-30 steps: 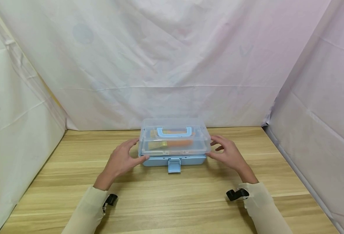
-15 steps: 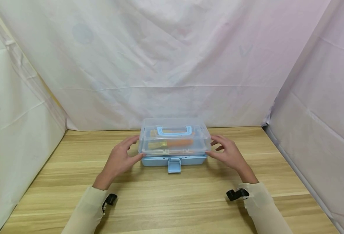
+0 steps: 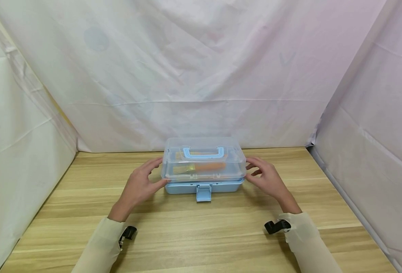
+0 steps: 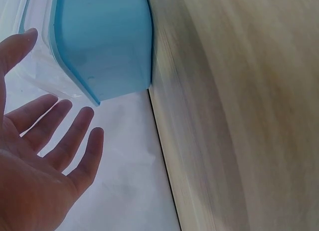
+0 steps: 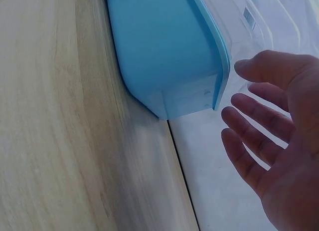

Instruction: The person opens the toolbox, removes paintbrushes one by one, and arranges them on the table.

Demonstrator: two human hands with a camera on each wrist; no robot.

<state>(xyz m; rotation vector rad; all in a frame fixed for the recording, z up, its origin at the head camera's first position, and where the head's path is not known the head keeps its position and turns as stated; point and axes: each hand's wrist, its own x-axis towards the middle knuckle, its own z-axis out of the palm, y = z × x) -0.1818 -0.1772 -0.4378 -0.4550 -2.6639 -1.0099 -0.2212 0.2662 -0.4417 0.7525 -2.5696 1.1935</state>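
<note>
A light blue storage box (image 3: pixel 183 188) sits on the table under a clear plastic lid (image 3: pixel 173 144) with a blue handle (image 3: pixel 203 153). Its front latch (image 3: pixel 204 193) hangs down unfastened. Through the lid shows a brush (image 3: pixel 209 167) with an orange handle; more orange behind it is unclear. My left hand (image 3: pixel 140 185) holds the lid's left end, thumb at the front corner and forefinger farther back. On the right end my right hand (image 3: pixel 265 178) holds the lid likewise. In both wrist views the other fingers are spread beside the box, off its blue base (image 4: pixel 107 46).
The wooden table (image 3: pixel 201 235) ends against a pale cloth backdrop (image 3: pixel 201 76) close behind the box. Cloth walls stand left and right. A black wrist camera (image 3: pixel 130 232) sticks out from the left sleeve, and another black camera (image 3: pixel 272 226) from the right.
My left thumb has moved from the front of the blue base up to the lid's corner. The lid has shifted slightly left, and my right thumb has slid a little outward. The base has stayed put.
</note>
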